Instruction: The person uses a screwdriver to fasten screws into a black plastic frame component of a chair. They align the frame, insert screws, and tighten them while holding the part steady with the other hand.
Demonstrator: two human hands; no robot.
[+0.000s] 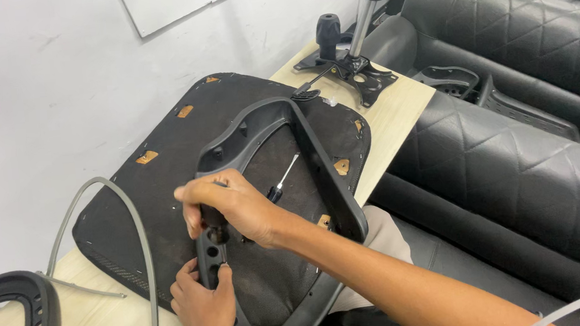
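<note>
In the middle of the frame the right hand grips a black screwdriver handle, fingers closed around it, over the black plastic frame lying on the seat cushion. Below, the left hand pinches the frame's edge with narrow fingers

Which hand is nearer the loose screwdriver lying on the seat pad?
Right. The right hand grips a dark tool handle just left of the screwdriver, almost touching it. The left hand sits lower, at the frame's near edge.
</note>
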